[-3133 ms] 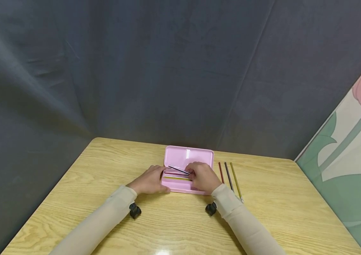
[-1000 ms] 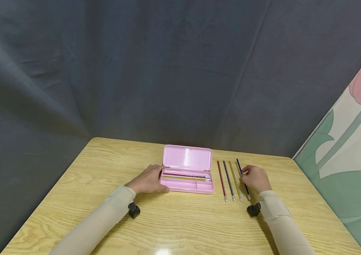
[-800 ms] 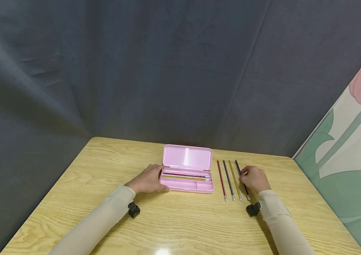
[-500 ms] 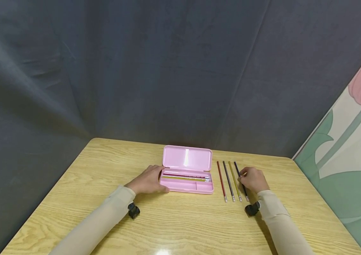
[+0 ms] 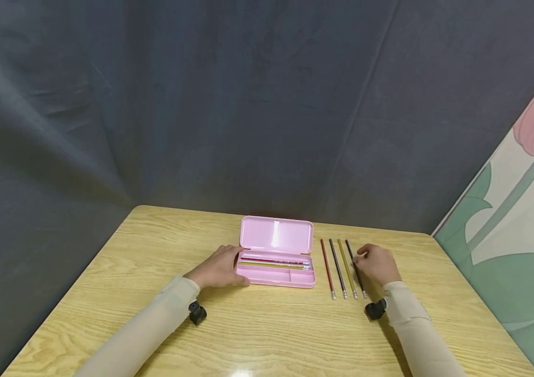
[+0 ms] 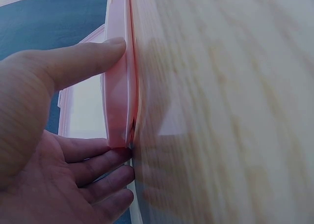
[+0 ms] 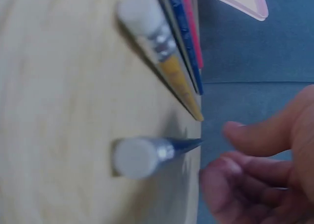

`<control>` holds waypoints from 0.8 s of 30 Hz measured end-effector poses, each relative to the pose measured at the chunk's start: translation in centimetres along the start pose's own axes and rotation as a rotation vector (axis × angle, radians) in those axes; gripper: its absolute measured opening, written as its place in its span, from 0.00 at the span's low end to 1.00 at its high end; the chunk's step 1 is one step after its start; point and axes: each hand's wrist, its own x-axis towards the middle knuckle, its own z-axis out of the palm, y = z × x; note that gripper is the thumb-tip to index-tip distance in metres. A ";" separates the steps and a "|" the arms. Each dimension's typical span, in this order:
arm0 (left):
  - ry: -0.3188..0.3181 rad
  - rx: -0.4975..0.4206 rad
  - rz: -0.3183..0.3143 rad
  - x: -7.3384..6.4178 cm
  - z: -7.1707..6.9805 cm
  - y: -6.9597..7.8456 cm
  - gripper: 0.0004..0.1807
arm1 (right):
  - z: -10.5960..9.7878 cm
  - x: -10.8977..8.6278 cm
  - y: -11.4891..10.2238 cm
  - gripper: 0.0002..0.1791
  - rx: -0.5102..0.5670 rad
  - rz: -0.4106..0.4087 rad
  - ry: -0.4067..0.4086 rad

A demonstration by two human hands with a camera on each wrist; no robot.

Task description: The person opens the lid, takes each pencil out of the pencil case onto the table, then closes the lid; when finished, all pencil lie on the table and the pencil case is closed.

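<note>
In the head view my left hand [image 5: 220,268] grips the left end of an open pink pencil case [image 5: 278,283], thumb at the front corner. The left wrist view shows the thumb along the case's front wall [image 6: 117,101] and the fingers at its end. A red-purple pencil [image 5: 274,260] and a yellow pencil [image 5: 271,265] lie in the case's rear compartment. My right hand [image 5: 377,263] hovers just right of a dark blue pencil [image 5: 356,270] on the table. Its fingers are loosely curled and hold nothing; the right wrist view shows them apart from the pencil.
To the left of that pencil lie a yellow pencil [image 5: 347,268], another dark pencil [image 5: 338,268] and a red pencil [image 5: 327,268], roughly parallel, erasers toward me. The wooden table [image 5: 257,335] ends at a dark curtain [image 5: 248,104] behind the case.
My right hand has carried the dark blue pencil from the case to the table's right, laid it beside the other pencils and let it go. The left hand has stayed at the case.
</note>
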 end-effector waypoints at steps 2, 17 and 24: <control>-0.005 0.001 -0.005 0.0 0.0 0.0 0.50 | -0.3 0.1 -0.2 0.13 0.036 -0.026 0.076; -0.022 0.008 -0.016 0.0 0.0 0.5 0.51 | -0.5 1.0 -6.5 0.11 0.280 -0.218 0.266; -0.007 0.016 -0.008 0.3 0.2 0.5 0.50 | 0.7 1.4 -9.6 0.11 0.346 -0.280 0.199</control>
